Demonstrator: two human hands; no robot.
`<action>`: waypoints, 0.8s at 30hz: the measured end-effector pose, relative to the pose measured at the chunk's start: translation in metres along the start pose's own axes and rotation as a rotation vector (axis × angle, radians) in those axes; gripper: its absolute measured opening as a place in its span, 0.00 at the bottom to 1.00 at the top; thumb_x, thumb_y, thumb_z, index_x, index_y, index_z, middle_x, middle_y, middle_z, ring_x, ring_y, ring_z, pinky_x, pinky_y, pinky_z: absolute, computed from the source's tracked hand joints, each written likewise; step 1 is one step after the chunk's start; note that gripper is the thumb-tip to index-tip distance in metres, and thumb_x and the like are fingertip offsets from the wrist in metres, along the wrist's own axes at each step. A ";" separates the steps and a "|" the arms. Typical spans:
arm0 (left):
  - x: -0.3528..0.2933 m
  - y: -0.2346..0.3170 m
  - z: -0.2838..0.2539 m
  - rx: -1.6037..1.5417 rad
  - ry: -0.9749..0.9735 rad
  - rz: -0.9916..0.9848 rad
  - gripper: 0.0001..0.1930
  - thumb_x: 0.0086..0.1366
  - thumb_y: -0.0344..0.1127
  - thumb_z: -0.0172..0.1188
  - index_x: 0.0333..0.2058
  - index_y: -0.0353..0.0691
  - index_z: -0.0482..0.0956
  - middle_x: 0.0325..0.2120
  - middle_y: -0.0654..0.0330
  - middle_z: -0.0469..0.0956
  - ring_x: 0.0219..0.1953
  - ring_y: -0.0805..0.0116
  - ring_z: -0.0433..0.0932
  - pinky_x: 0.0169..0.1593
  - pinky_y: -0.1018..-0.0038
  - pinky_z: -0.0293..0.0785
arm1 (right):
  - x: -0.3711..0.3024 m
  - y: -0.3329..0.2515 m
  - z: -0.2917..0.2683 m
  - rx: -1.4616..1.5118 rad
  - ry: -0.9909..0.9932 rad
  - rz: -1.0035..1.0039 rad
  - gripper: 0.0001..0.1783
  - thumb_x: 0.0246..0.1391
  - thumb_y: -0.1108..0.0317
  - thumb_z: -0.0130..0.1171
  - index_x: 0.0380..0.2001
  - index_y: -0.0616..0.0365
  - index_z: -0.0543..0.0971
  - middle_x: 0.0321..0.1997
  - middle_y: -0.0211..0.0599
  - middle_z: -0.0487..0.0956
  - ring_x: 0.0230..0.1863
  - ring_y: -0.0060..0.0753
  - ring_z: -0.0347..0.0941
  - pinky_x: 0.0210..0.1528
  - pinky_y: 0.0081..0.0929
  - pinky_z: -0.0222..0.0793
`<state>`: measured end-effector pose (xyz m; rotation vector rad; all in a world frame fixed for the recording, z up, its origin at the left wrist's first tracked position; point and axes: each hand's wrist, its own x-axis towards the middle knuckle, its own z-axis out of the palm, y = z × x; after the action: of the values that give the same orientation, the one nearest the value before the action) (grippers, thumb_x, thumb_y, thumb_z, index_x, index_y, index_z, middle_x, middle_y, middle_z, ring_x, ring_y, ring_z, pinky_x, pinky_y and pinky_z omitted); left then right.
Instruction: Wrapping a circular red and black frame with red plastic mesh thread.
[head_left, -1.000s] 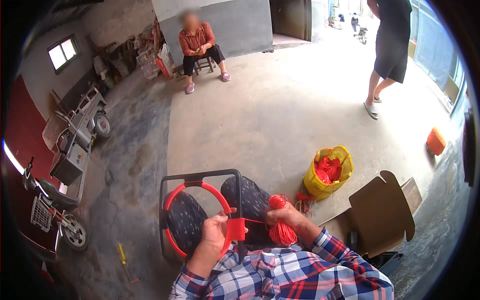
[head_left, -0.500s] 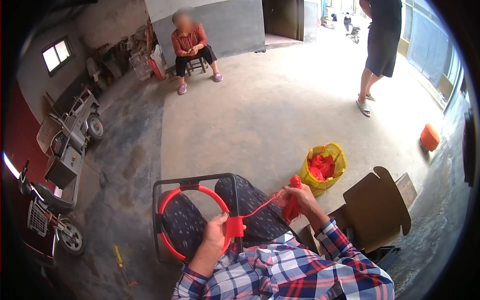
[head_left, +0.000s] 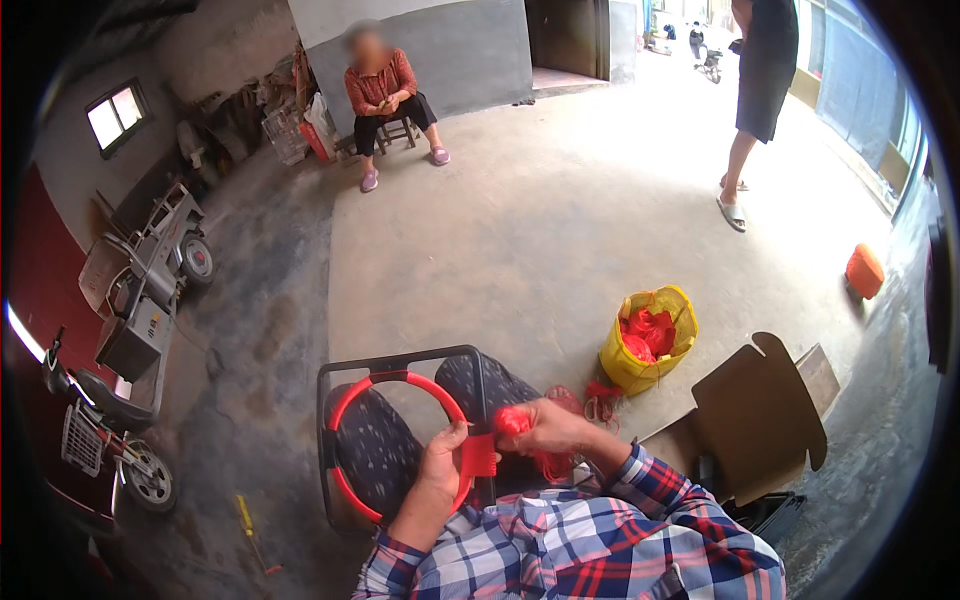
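A black rectangular frame (head_left: 400, 356) with a red ring (head_left: 425, 382) inside it rests across my lap. My left hand (head_left: 435, 472) is closed round the ring's right side, thumb up. Just right of that thumb, a red band of wrapped cord (head_left: 480, 457) covers the ring and the frame's side bar. My right hand (head_left: 556, 428) grips a bundle of red cord (head_left: 514, 420) close to this band. Loose red strands (head_left: 556, 466) hang below and beside the right hand, and part of the bundle is hidden by its fingers.
A yellow bag (head_left: 628, 372) with red material inside stands ahead right, near an opened cardboard box (head_left: 760, 415). A yellow-handled screwdriver (head_left: 244, 515) lies left on the floor. Three-wheeler (head_left: 150, 320) and two-wheeler (head_left: 110, 450) stand left. One person sits ahead; another stands far right.
My right hand has come left and down with the cord bundle, from out by the yellow bag to beside the wrapped band. The stretched cord no longer shows. My left hand keeps its hold.
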<state>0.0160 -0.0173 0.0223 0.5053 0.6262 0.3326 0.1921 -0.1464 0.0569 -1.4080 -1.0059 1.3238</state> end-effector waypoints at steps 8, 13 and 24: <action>0.000 0.003 -0.001 0.071 -0.052 -0.028 0.09 0.65 0.39 0.55 0.39 0.41 0.74 0.32 0.49 0.80 0.29 0.46 0.81 0.32 0.54 0.80 | -0.091 -0.140 -0.023 0.338 0.647 -1.057 0.50 0.47 0.71 0.65 0.66 0.71 0.46 0.16 0.26 0.67 0.16 0.18 0.62 0.21 0.19 0.61; 0.000 0.003 0.001 0.070 -0.047 -0.023 0.09 0.67 0.39 0.53 0.40 0.41 0.72 0.29 0.50 0.79 0.29 0.45 0.81 0.32 0.54 0.80 | -0.107 -0.152 -0.003 0.223 0.682 -1.382 0.58 0.47 0.63 0.70 0.66 0.73 0.38 0.12 0.26 0.68 0.12 0.18 0.62 0.16 0.18 0.56; 0.003 0.000 -0.002 0.051 -0.045 -0.019 0.09 0.67 0.38 0.53 0.41 0.41 0.71 0.30 0.49 0.79 0.30 0.44 0.81 0.33 0.54 0.80 | -0.104 -0.129 -0.016 0.215 0.706 -1.250 0.59 0.47 0.58 0.70 0.67 0.69 0.40 0.12 0.24 0.66 0.12 0.16 0.62 0.17 0.14 0.57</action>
<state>0.0171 -0.0157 0.0197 0.5542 0.5972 0.2868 0.2029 -0.2175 0.2071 -0.6822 -0.9106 -0.0135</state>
